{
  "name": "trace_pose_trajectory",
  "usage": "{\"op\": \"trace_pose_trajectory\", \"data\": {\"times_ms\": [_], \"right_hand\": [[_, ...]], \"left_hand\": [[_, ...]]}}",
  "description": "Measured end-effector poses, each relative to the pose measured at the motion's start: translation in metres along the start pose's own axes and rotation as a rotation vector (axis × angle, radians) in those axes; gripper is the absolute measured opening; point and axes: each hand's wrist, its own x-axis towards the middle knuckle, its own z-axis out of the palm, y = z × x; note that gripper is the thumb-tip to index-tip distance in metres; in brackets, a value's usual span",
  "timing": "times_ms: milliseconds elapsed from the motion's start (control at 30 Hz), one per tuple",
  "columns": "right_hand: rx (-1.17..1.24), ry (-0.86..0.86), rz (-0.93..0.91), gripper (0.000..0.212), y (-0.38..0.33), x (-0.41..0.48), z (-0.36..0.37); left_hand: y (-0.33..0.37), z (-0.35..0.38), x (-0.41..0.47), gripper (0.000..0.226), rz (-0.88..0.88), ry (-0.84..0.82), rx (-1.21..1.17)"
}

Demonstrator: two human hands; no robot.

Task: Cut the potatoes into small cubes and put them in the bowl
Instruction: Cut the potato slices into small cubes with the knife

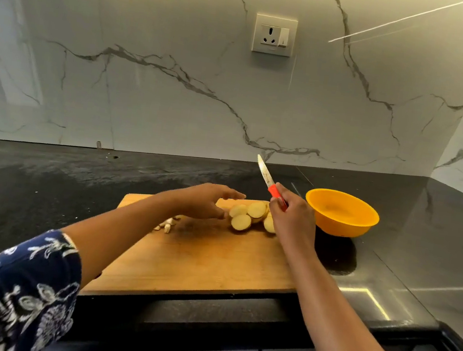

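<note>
Several halved potatoes point(247, 215) lie cut face up at the far end of a wooden cutting board point(202, 262). My left hand point(206, 201) hovers just left of them with fingers stretched out, holding nothing. My right hand point(289, 214) grips the red handle of a small knife point(267, 179), its blade pointing up and away, above the potatoes' right side. An empty orange bowl point(342, 215) stands on the counter right of the board.
A few small pale scraps point(167, 224) lie at the board's left edge. The black counter point(48, 182) runs to a marble wall with a socket point(274, 34). The counter's front edge lies just below the board.
</note>
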Motion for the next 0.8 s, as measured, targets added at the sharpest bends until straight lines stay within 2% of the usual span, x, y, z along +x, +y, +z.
{"op": "trace_pose_trajectory", "data": {"times_ms": [67,133,333,533,800], "right_hand": [[0.008,-0.001,-0.016,0.04,0.002,0.001,0.002],[0.005,-0.012,-0.031,0.04,0.003,0.003,0.004],[-0.006,-0.01,-0.067,0.041,0.005,0.005,0.008],[-0.012,-0.009,-0.084,0.041,0.006,0.005,0.008],[-0.048,-0.015,-0.078,0.04,0.002,0.004,0.006]], "left_hand": [[-0.004,-0.002,0.012,0.065,0.009,-0.134,-0.075],[-0.007,-0.003,0.02,0.063,0.04,-0.156,-0.07],[-0.015,-0.01,0.037,0.049,0.115,-0.092,-0.023],[-0.018,-0.024,0.034,0.053,0.144,-0.042,-0.101],[-0.014,-0.051,-0.022,0.05,0.149,0.053,-0.142]]}}
